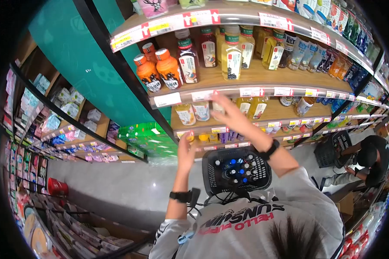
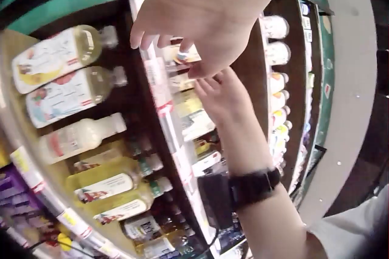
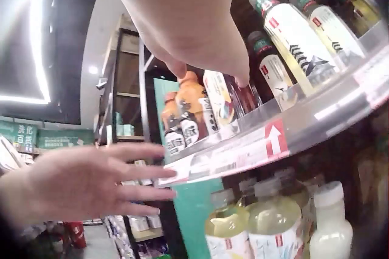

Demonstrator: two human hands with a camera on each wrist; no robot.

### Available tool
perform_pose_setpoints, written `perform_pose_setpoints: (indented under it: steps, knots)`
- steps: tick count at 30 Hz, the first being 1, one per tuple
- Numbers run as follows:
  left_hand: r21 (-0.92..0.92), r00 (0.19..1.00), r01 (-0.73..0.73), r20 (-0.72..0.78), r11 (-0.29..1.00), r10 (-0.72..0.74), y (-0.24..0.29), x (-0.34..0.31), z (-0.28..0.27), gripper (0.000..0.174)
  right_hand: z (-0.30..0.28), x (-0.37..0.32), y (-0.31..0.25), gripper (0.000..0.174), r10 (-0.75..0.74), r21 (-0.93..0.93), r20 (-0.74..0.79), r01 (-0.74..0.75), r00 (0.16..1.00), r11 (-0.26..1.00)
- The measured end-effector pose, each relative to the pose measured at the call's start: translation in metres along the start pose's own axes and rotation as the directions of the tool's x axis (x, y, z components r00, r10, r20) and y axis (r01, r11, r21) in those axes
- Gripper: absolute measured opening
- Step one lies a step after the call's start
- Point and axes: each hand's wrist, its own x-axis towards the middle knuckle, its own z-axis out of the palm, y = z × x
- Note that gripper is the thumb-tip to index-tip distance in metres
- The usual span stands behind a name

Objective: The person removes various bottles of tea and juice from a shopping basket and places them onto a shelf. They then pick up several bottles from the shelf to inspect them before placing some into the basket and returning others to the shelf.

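My left hand (image 1: 186, 152) is raised before the left end of the shelves, its fingers straight in the right wrist view, holding nothing. My right hand (image 1: 231, 115) reaches up to the price-label rail (image 1: 263, 91), with its fingers blurred and no item visible in it. Behind that rail stand orange-capped bottles (image 1: 168, 69), a dark red juice bottle (image 1: 188, 60) and a pale yellow juice bottle (image 1: 232, 56). In the right wrist view, my right hand (image 3: 188, 28) overlaps the tops of the orange and red bottles. Clear-labelled bottles (image 1: 185, 115) stand one shelf lower.
A black basket (image 1: 207, 172) holding several bottles is on the floor before me. Green-wrapped packs (image 1: 149, 138) are stacked left of the shelves. At the right, a person in a dark cap (image 1: 367, 151) sits low beside another basket (image 1: 324, 156). A red bucket (image 1: 57, 187) stands far left.
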Motion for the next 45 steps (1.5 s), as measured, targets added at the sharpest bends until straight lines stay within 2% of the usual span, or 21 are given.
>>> perform_pose_setpoints:
  steps: [1,2,3,6,7,8,11,13,15,18,21,26,30,32,34,37,38,40,42,43,45]
  knots:
    - [0.011,0.997,0.067,0.026,0.998,-0.068,-0.029,-0.02,-0.012,0.042,-0.003,-0.04,0.016,0.043,0.119,0.068,0.199,-0.135,0.973,0.988]
    - [0.134,0.983,0.169,0.052,0.976,-0.177,-0.043,-0.047,-0.022,0.041,-0.019,-0.073,0.016,0.045,0.17,0.13,0.424,-0.246,0.889,0.961]
    - [0.249,0.954,0.268,0.067,0.931,-0.293,-0.054,-0.07,-0.029,0.041,-0.036,-0.106,0.02,0.049,0.219,0.034,0.623,-0.306,0.751,0.951]
    - [0.409,0.913,0.32,0.11,0.855,-0.394,-0.066,-0.132,-0.029,0.039,-0.08,-0.224,0.062,0.053,0.468,-0.202,0.753,-0.514,0.462,0.833]
    - [0.391,0.916,0.316,0.112,0.865,-0.385,-0.062,-0.145,-0.018,0.039,-0.1,-0.249,0.057,0.053,0.52,-0.254,0.73,-0.53,0.444,0.809]
    - [0.357,0.909,0.367,0.057,0.859,-0.412,-0.055,-0.157,0.002,0.039,-0.12,-0.268,0.054,0.052,0.566,-0.303,0.701,-0.537,0.435,0.787]
    - [0.257,0.866,0.49,-0.037,0.833,-0.498,-0.022,-0.178,0.053,0.039,-0.149,-0.372,0.102,0.053,0.635,-0.379,0.549,-0.515,0.543,0.769]
    - [0.176,0.818,0.567,-0.005,0.804,-0.576,-0.005,-0.186,0.094,0.041,-0.169,-0.394,0.093,0.053,0.695,-0.368,0.538,-0.61,0.476,0.702]
    - [0.225,0.841,0.5,0.104,0.837,-0.53,-0.001,-0.194,0.127,0.04,-0.174,-0.413,0.091,0.054,0.733,-0.321,0.538,-0.703,0.415,0.634]
    - [0.228,0.848,0.449,0.195,0.864,-0.493,0.002,-0.203,0.166,0.039,-0.172,-0.42,0.09,0.053,0.695,-0.369,0.592,-0.629,0.409,0.685]
    - [0.244,0.844,0.444,0.208,0.862,-0.494,-0.005,-0.216,0.184,0.039,-0.159,-0.44,0.1,0.046,0.595,-0.347,0.566,-0.489,0.571,0.8]
    - [0.18,0.82,0.514,0.185,0.838,-0.542,-0.02,-0.225,0.189,0.036,-0.142,-0.441,0.106,0.044,0.553,-0.25,0.603,-0.521,0.575,0.816]
    - [-0.067,0.808,0.578,0.186,0.813,-0.559,-0.091,-0.221,0.176,0.033,-0.098,-0.465,0.143,0.038,0.618,-0.241,0.629,-0.638,0.471,0.731]
    - [-0.288,0.683,0.723,0.165,0.627,-0.712,-0.15,-0.213,0.165,0.032,-0.057,-0.494,0.185,0.036,0.681,-0.075,0.668,-0.885,0.298,0.46]
    - [-0.434,0.562,0.746,0.003,0.506,-0.827,-0.241,-0.219,0.157,0.029,-0.013,-0.516,0.226,0.033,0.695,0.084,0.706,-0.99,0.14,0.115]
    - [0.113,0.698,0.703,-0.299,0.702,-0.651,-0.38,-0.225,0.166,0.026,0.058,-0.528,0.277,0.031,0.765,0.188,0.643,-0.962,-0.03,-0.196]
    - [-0.026,0.641,0.746,-0.243,0.666,-0.728,-0.371,-0.204,0.172,0.026,0.083,-0.533,0.294,0.031,0.775,0.226,0.626,-0.931,-0.085,-0.285]
    - [-0.19,0.617,0.749,-0.15,0.635,-0.773,-0.425,-0.199,0.179,0.026,0.14,-0.498,0.319,0.034,0.804,0.061,0.545,-0.945,-0.238,-0.321]
    - [-0.471,0.407,0.784,-0.1,0.404,-0.908,-0.451,-0.198,0.18,0.033,0.193,-0.498,0.355,0.038,0.754,0.298,0.649,-0.879,-0.099,-0.372]
    - [-0.587,0.306,0.76,-0.054,0.278,-0.95,-0.466,-0.193,0.176,0.036,0.222,-0.492,0.37,0.038,0.774,0.36,0.625,-0.843,-0.101,-0.4]
    - [-0.557,0.215,0.807,-0.036,0.198,-0.976,-0.504,-0.2,0.171,0.038,0.28,-0.473,0.395,0.039,0.836,0.478,0.546,-0.799,-0.055,-0.365]
